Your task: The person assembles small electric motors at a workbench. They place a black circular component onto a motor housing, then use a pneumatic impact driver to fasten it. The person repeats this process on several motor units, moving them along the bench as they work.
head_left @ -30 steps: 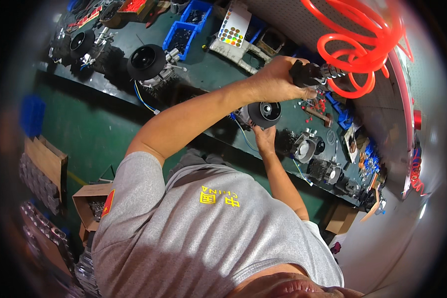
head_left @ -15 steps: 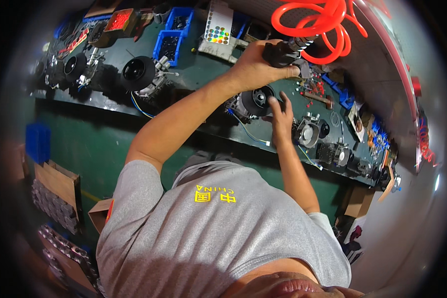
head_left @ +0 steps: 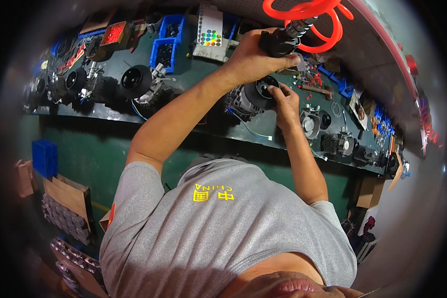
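Observation:
My left hand (head_left: 256,60) is wrapped around a black air tool (head_left: 279,42), held above the bench and joined by a metal coupling to a coiled red hose (head_left: 328,42). Below it stands a motor-like metal unit (head_left: 239,101) topped by a black round cup-shaped wheel (head_left: 256,94). The fingertips of my right hand (head_left: 286,105) are pinched together at the middle of that wheel; whatever small part may be between them is hidden. A wire lead with a white plug (head_left: 268,138) trails from the unit over the bench edge.
Similar units with black wheels (head_left: 136,82) stand along the bench (head_left: 193,74) to the left. More metal housings (head_left: 310,124) sit to the right, near a hammer (head_left: 317,90). Blue bins of small dark parts (head_left: 163,53) and a box of red pieces (head_left: 115,34) are behind.
My right hand's fingers have gone from spread beside the wheel to pinched at its middle. The left hand still holds the air tool. The whole view has shifted slightly.

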Demonstrator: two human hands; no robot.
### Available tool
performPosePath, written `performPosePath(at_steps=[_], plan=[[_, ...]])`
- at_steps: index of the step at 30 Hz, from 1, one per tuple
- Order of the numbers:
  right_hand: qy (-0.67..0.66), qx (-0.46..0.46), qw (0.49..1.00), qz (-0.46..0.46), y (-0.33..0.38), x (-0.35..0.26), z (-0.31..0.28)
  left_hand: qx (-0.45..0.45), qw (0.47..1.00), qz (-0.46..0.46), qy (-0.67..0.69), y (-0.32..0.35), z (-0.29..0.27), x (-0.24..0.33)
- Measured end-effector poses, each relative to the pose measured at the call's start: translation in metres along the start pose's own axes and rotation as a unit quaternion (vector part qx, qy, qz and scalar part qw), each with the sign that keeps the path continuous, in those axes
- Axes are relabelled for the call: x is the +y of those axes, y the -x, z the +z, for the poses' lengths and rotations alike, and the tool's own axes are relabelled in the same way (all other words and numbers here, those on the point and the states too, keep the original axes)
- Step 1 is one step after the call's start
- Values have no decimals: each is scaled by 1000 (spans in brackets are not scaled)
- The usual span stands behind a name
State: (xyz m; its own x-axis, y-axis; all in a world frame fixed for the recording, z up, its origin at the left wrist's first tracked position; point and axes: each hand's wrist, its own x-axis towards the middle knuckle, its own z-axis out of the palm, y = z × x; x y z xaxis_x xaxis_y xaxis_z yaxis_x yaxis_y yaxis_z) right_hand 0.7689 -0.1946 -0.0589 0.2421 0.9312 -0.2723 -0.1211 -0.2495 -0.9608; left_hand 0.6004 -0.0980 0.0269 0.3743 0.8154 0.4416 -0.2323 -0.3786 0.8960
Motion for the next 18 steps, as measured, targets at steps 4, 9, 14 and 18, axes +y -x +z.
performPosePath(at_steps=[4,9,14,18], plan=[[-10,9,1000,-18,-2,-6,-3,9,999,34,-20,-6,7,7],[-9,14,1000,4,-4,-15,-9,15,999,38,-3,-13,12,20],[-17,30,999,29,-9,-19,-18,43,996,74,6,-18,6,33],[-38,57,998,-1,-1,-12,-22,83,905,329,-257,-21,-8,36]])
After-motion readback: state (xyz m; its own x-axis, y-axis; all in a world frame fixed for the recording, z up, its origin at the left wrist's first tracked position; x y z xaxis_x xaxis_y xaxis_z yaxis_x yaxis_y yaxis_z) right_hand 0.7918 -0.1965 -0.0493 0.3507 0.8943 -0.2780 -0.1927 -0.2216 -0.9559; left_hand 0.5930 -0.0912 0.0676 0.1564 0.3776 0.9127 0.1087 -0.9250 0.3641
